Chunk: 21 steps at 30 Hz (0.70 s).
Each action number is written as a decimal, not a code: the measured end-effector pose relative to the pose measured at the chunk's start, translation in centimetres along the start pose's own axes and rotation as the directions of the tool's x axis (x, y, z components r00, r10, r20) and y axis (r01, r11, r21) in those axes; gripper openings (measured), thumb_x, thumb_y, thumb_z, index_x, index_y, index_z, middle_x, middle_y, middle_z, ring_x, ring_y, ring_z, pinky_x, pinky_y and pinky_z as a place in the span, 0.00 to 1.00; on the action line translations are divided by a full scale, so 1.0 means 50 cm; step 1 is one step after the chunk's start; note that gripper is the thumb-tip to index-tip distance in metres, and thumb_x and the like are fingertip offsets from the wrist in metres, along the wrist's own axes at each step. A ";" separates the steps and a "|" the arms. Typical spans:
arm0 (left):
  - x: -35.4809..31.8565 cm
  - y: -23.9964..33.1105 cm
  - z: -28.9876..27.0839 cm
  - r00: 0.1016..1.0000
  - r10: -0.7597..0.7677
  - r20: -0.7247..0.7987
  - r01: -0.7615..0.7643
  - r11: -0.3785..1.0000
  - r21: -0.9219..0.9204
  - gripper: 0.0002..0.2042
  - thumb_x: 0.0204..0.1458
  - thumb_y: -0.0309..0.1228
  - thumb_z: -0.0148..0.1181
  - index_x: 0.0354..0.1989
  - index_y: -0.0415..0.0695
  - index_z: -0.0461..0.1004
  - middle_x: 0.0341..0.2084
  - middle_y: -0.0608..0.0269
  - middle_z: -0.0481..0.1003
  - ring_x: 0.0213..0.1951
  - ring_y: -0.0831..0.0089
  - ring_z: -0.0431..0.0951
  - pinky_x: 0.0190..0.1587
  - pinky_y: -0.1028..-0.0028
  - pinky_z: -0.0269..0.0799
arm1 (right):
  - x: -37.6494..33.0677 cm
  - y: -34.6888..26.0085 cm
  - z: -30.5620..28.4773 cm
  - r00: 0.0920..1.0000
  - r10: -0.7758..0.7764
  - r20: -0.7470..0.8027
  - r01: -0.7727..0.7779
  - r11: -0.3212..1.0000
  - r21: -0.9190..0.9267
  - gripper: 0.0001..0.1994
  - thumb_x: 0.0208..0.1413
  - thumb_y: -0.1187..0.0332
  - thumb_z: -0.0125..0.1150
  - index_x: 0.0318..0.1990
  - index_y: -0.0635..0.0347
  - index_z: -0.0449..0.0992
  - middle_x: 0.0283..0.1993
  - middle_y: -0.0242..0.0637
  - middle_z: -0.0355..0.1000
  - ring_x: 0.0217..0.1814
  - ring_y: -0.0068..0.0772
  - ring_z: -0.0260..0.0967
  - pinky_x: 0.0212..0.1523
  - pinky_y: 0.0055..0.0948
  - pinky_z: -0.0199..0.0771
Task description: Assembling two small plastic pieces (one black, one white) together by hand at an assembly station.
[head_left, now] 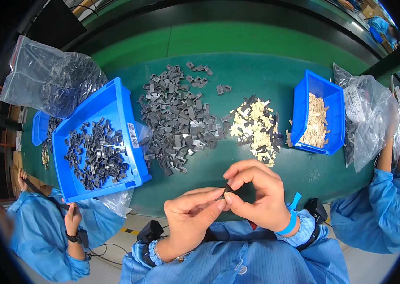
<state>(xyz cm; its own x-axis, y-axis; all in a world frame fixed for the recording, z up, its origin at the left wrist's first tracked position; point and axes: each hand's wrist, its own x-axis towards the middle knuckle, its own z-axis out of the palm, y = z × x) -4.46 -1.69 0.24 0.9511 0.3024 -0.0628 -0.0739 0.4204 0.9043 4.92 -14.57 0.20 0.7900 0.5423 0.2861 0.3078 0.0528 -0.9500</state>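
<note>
A small dark plastic part (228,188) is held up between my two hands, over the near edge of the green table (299,182). My left hand (191,213) pinches it with thumb and fingertips from the left. From the other side my right hand (260,196) grips it between thumb and curled fingers, which partly hide its shape. Beyond my hands lies a broad heap of dark grey plastic clips (176,118). To its right is a smaller pile of flat cream strips mixed with black pieces (256,125).
At left a tilted blue bin (125,102) holds small black parts, with a clear bag of dark parts (63,78) behind it. At right a blue box (335,106) contains cream strips, beside clear plastic bags (370,111). Co-workers in blue sit left (48,232) and right (375,208).
</note>
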 end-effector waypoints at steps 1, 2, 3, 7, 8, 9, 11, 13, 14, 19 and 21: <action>0.000 -0.002 -0.001 1.000 0.002 -0.003 -0.002 0.999 -0.048 0.11 0.46 0.13 0.55 0.39 0.32 0.74 0.37 0.48 0.74 0.36 0.67 0.77 0.40 0.73 0.75 | 0.004 -0.004 -0.005 1.000 0.000 0.001 0.000 1.000 0.001 0.08 0.40 0.79 0.63 0.28 0.64 0.70 0.36 0.39 0.68 0.34 0.27 0.69 0.33 0.24 0.69; -0.001 0.001 0.002 1.000 0.002 -0.005 -0.002 0.999 -0.047 0.11 0.46 0.13 0.55 0.39 0.32 0.74 0.37 0.48 0.74 0.36 0.67 0.77 0.40 0.73 0.75 | 0.008 -0.009 -0.009 0.997 0.066 0.034 -0.066 0.998 -0.007 0.08 0.41 0.78 0.63 0.29 0.64 0.70 0.36 0.38 0.68 0.34 0.27 0.69 0.33 0.24 0.69; -0.002 0.005 0.007 1.000 0.009 -0.017 -0.011 0.995 -0.101 0.11 0.46 0.13 0.55 0.39 0.33 0.74 0.37 0.48 0.74 0.36 0.67 0.77 0.40 0.73 0.76 | 0.010 -0.011 -0.010 0.989 0.132 0.067 -0.131 0.991 -0.017 0.07 0.43 0.78 0.62 0.30 0.65 0.70 0.35 0.38 0.68 0.34 0.27 0.70 0.33 0.24 0.69; 0.006 -0.004 0.000 0.990 -0.128 0.060 0.140 0.947 -0.290 0.12 0.46 0.13 0.54 0.40 0.34 0.73 0.36 0.49 0.75 0.36 0.65 0.78 0.39 0.70 0.77 | -0.008 0.000 -0.010 0.889 0.360 0.282 -0.455 0.626 0.634 0.03 0.52 0.76 0.56 0.31 0.66 0.70 0.33 0.36 0.68 0.31 0.26 0.71 0.32 0.23 0.70; 0.006 -0.002 0.003 0.990 -0.127 0.060 0.139 0.947 -0.290 0.12 0.46 0.13 0.54 0.40 0.34 0.73 0.36 0.49 0.75 0.36 0.65 0.78 0.39 0.70 0.77 | -0.007 0.005 -0.011 0.889 0.359 0.282 -0.454 0.627 0.633 0.03 0.52 0.76 0.56 0.31 0.66 0.70 0.33 0.36 0.68 0.31 0.26 0.71 0.32 0.23 0.70; 0.007 0.001 0.007 0.980 -0.198 0.037 0.198 0.920 -0.338 0.12 0.46 0.15 0.54 0.41 0.35 0.72 0.33 0.49 0.75 0.34 0.66 0.78 0.37 0.72 0.76 | -0.007 0.011 -0.010 0.861 0.378 0.341 -0.499 0.498 0.709 0.03 0.52 0.75 0.56 0.31 0.66 0.70 0.31 0.36 0.68 0.32 0.25 0.71 0.33 0.22 0.70; 0.009 0.004 0.009 0.963 -0.270 0.020 0.256 0.886 -0.387 0.12 0.47 0.17 0.55 0.42 0.36 0.72 0.31 0.49 0.76 0.32 0.66 0.78 0.35 0.73 0.75 | -0.008 0.021 -0.013 0.831 0.387 0.399 -0.534 0.357 0.766 0.03 0.53 0.75 0.55 0.31 0.66 0.70 0.29 0.35 0.68 0.32 0.25 0.71 0.33 0.22 0.70; 0.013 0.010 0.001 0.926 -0.371 0.070 0.365 0.835 -0.413 0.12 0.46 0.16 0.55 0.41 0.34 0.72 0.29 0.51 0.76 0.30 0.67 0.78 0.35 0.73 0.75 | -0.008 0.027 -0.016 0.786 0.375 0.491 -0.602 0.288 0.745 0.03 0.53 0.75 0.54 0.31 0.65 0.69 0.26 0.33 0.68 0.32 0.24 0.71 0.35 0.22 0.71; 0.014 0.010 -0.004 0.926 -0.370 0.068 0.364 0.835 -0.413 0.12 0.46 0.16 0.55 0.41 0.34 0.72 0.29 0.51 0.76 0.30 0.67 0.78 0.35 0.73 0.75 | -0.005 0.020 -0.016 0.786 0.374 0.493 -0.603 0.287 0.744 0.03 0.53 0.75 0.54 0.31 0.65 0.69 0.26 0.33 0.68 0.32 0.24 0.71 0.35 0.22 0.71; 0.018 0.028 0.003 0.994 -0.059 0.092 0.035 0.969 0.244 0.17 0.45 0.15 0.57 0.46 0.36 0.70 0.34 0.52 0.76 0.33 0.65 0.79 0.37 0.74 0.76 | 0.002 -0.002 -0.012 0.698 0.508 0.505 -0.702 0.345 0.623 0.05 0.47 0.77 0.53 0.24 0.62 0.64 0.30 0.30 0.63 0.33 0.19 0.63 0.35 0.20 0.65; 0.015 0.032 0.007 0.994 -0.026 0.106 -0.014 0.932 0.362 0.17 0.45 0.15 0.57 0.46 0.35 0.70 0.33 0.52 0.76 0.33 0.66 0.79 0.38 0.73 0.76 | -0.002 0.005 -0.011 0.710 0.503 0.493 -0.696 0.393 0.600 0.05 0.47 0.78 0.53 0.24 0.62 0.63 0.29 0.29 0.63 0.31 0.18 0.62 0.34 0.19 0.65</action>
<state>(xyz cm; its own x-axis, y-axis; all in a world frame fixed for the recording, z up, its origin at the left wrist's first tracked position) -3.76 -1.10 1.80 0.9791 0.1991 -0.0417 0.0266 0.0776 0.9966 5.19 -15.08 0.03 0.4540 0.8248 -0.3371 -0.7473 0.1465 -0.6481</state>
